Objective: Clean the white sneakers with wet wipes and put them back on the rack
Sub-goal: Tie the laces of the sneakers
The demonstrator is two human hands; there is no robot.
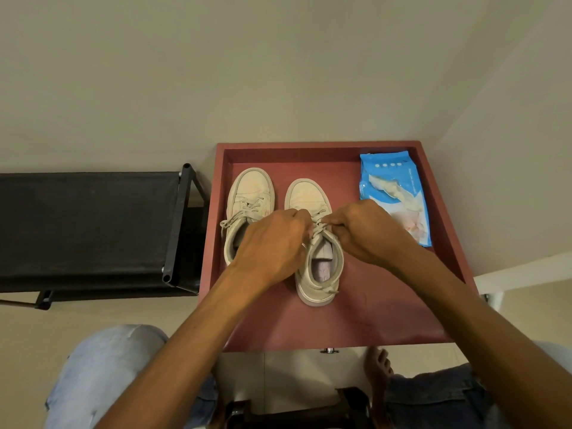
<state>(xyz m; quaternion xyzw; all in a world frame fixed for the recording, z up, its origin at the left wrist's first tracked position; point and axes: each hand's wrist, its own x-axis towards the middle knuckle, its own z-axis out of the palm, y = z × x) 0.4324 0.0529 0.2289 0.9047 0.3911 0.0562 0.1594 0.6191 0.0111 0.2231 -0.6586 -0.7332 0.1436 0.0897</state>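
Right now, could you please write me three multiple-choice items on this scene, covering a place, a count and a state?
1. Where does the wipes pack lie?
A. far right corner of the red tray
B. on the black rack
C. on the floor

2. How many sneakers are on the tray?
A. one
B. two
C. three

3. What are both hands doing?
A. pulling a wipe
B. resting on knees
C. pinching the right sneaker's laces

Answers:
1 A: wipes pack lies inside the red tray.
2 B: left sneaker, right sneaker.
3 C: left hand, right hand meet at the laces.
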